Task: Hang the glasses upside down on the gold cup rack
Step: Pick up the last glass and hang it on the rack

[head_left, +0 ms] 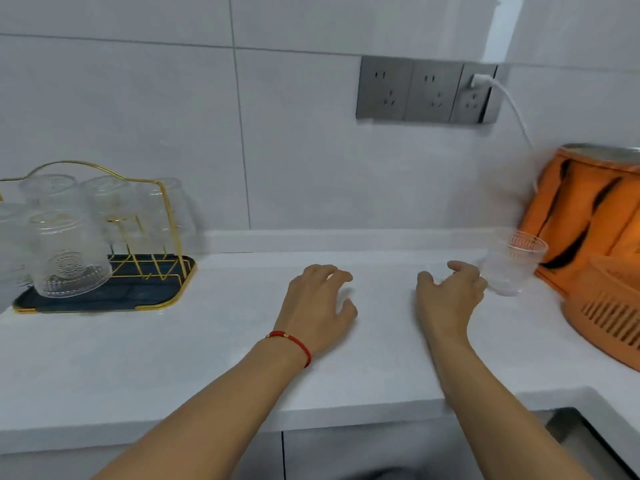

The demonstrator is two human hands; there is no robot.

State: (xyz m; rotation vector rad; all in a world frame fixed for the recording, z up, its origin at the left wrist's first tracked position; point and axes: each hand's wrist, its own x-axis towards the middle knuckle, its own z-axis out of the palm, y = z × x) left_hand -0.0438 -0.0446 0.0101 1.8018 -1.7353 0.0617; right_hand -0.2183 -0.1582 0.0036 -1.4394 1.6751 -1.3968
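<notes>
Reaching over the white countertop (221,344), your right hand (448,299) sits just beside the last upright glass (512,263), fingers spread and loosely curled, closed on nothing; the blur leaves it unclear whether they touch it. Your left hand (317,303), red bracelet (294,342) at the wrist, hovers open at mid-counter. The gold cup rack (104,220) stands far left on its dark tray (114,297), already carrying upturned glasses. Orange containers (595,237) crowd the glass's right side; bare counter lies between your hands and the rack.
</notes>
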